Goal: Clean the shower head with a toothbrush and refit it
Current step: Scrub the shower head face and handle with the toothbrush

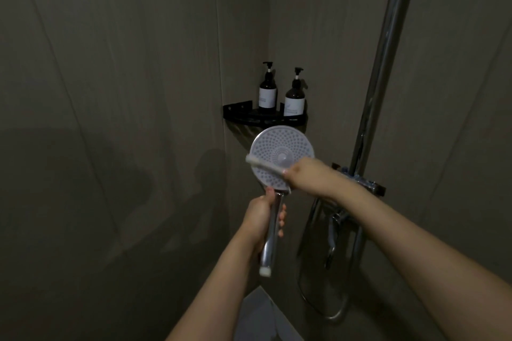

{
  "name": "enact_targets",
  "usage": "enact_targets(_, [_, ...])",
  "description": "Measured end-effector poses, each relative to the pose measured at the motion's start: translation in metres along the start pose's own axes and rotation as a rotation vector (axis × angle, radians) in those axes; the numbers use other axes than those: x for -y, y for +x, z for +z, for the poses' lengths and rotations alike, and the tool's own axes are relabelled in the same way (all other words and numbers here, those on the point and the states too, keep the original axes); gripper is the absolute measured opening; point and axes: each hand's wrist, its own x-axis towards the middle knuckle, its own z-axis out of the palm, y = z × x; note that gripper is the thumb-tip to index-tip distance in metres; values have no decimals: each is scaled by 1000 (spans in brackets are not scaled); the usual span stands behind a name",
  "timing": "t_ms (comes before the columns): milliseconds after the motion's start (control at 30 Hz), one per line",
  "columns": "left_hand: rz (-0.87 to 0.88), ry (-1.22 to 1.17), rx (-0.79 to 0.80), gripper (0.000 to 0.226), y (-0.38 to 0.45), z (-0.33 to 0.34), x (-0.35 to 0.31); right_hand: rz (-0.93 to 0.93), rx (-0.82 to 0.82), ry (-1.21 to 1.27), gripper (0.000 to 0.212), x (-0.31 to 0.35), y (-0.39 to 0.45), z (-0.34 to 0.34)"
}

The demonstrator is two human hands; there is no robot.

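Head view shows the left hand (263,219) wrapped round the chrome handle of the round, white-faced shower head (282,159), holding it upright with the nozzle face turned toward the person, presumably so the holes are easy to reach; the right hand (307,174) pinches the white toothbrush (266,166), laid across the lower face with its head at the left rim; scrubbing seems under way, refitting not yet done; behind stand two dark pump bottles (279,91) on a black corner shelf (241,111); the chrome riser pipe (385,63) is at right.
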Motion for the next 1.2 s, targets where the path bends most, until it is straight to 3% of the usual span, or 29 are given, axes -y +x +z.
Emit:
enact_targets(67, [-3,26,2,53,0,3,1,51,-240,97,36,-3,7,-9])
enact_targets(100, [-3,31,-2,53,0,5,2,52,-258,133,35,-4,9,-12])
enact_targets(167, [-1,27,-8,53,1,6,4,21,-48,115,36,-2,5,-8])
enact_targets(200, [1,21,-8,54,1,6,4,18,-19,64,39,-5,4,-4])
enact_targets(333, [12,-1,-18,54,3,2,4,66,-297,126,41,-26,7,-16])
enact_targets(433, [-10,-72,-17,57,6,-4,3,16,21,16,43,-34,-6,-8])
enact_targets(467, [-24,-104,-5,58,7,-6,3,27,57,-38,41,-36,-10,-1])
enact_targets(600, [-44,-195,29,59,11,-8,6,59,-233,61,38,-47,-1,2])
enact_targets(700, [-35,-253,19,57,12,-6,6,13,6,8,37,-50,-2,11])
enact_targets(733, [-33,-274,16,56,12,-5,5,33,-34,24,36,-53,-2,16])
enact_targets(833, [-12,-298,-27,47,13,-2,9,163,-333,329,34,-63,9,19])
enact_targets(967, [37,-301,-73,30,17,4,26,168,-236,629,25,-58,7,35])
enact_targets(1200, [130,-363,-106,12,12,19,37,93,-293,919,14,-62,-5,70])
